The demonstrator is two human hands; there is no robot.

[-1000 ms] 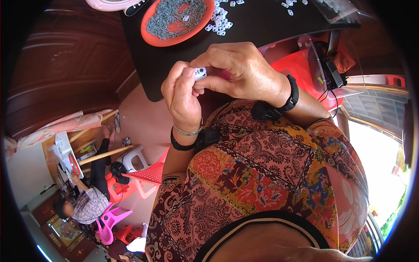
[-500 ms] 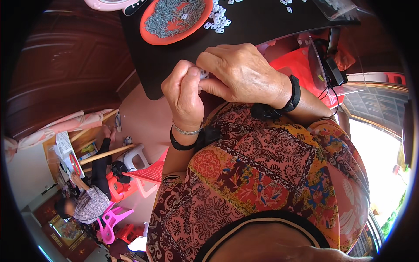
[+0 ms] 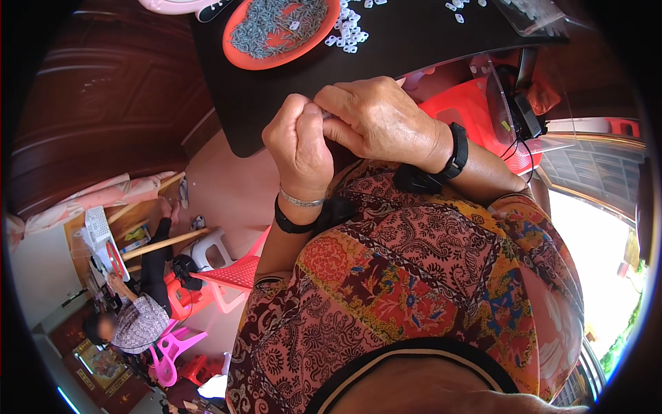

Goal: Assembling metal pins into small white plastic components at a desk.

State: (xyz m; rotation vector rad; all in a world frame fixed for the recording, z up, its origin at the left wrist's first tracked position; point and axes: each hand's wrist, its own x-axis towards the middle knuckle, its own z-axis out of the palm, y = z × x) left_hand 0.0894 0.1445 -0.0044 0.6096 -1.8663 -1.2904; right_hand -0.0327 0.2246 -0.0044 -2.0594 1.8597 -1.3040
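Observation:
My left hand (image 3: 300, 148) and my right hand (image 3: 386, 124) meet in front of the dark table edge, fingertips pinched together. Between them is a small white plastic piece, now almost wholly hidden by the fingers and thumbs. Beyond the hands, an orange plate (image 3: 267, 65) holds a heap of small grey screws (image 3: 265, 31), with one white piece lying on top. Just right of the plate, several small white plastic pieces with holes (image 3: 349, 38) are piled on the table.
The black table (image 3: 414, 52) spans the far side. A few more white pieces (image 3: 455, 7) and a clear plastic container (image 3: 531, 14) lie far right. Below them stands a red plastic chair (image 3: 465, 110) beside black cables. Another person (image 3: 141, 324) sits far off at left, near pink and red stools.
Both hands have shifted slightly right, still pinched together. The white piece that showed between the fingertips is now mostly covered.

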